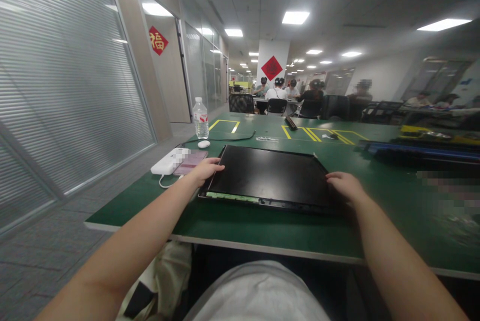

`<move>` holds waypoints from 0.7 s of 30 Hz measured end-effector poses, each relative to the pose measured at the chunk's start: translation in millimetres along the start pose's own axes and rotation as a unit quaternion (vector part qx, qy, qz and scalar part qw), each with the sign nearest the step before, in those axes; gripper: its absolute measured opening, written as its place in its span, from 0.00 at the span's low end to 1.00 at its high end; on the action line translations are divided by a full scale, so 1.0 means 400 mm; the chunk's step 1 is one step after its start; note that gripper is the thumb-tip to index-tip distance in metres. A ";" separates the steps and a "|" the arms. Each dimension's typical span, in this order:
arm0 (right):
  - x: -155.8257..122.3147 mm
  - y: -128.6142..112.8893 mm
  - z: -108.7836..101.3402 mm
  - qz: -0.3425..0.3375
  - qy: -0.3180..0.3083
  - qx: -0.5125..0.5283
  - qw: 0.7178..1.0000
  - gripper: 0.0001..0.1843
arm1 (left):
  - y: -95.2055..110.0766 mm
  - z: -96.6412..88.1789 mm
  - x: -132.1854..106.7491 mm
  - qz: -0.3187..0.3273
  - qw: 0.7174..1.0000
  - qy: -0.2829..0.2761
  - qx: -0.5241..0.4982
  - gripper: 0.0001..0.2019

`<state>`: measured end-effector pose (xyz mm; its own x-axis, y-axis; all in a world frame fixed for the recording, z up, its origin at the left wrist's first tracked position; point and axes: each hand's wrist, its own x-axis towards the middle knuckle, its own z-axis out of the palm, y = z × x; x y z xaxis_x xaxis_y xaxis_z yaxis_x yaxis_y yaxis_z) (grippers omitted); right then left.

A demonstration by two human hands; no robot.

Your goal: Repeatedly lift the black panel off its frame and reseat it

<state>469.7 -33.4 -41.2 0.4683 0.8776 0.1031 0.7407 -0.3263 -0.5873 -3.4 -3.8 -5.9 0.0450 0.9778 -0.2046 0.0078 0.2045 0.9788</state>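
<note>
A black laptop screen panel lies in front of me on the green table. Along its near edge runs a thin strip, green on the left part and dark on the rest. My left hand grips the panel's left edge, thumb on top and fingers at the side. At the right edge, my right hand pinches the panel near its far corner; the fingers underneath are hidden. Just left of the panel lie a pinkish phone and a white power bank with a white cable.
Behind the phone stand a water bottle and a small white case. A black cable crosses the table. Yellow tape marks the far side, near a dark bar-shaped item. Dark and blue items lie right. Several people sit beyond.
</note>
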 end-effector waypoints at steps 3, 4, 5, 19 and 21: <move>-0.003 -0.001 0.000 0.003 -0.003 0.005 1.000 0.12 | -0.004 0.001 0.005 0.004 1.000 0.006 0.002 0.18; -0.004 -0.002 0.000 0.003 -0.002 0.005 1.000 0.12 | -0.006 0.001 0.007 0.008 1.000 0.007 0.003 0.18; -0.004 -0.003 -0.001 0.003 -0.002 0.004 1.000 0.12 | -0.008 0.001 0.009 0.012 1.000 0.006 0.003 0.19; 0.007 0.001 0.004 -0.010 0.005 -0.009 1.000 0.14 | -0.005 -0.006 0.016 0.038 0.996 -0.030 -0.079 0.29; 0.012 0.005 0.007 -0.011 0.003 -0.008 1.000 0.16 | -0.008 -0.008 0.020 0.044 0.995 -0.030 -0.087 0.29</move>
<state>472.0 -28.9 -44.2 0.4552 0.8823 0.1201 0.7579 -0.3131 -0.5723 -6.5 3.5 -10.6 0.0976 0.9887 -0.1133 -0.1715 0.1289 0.9767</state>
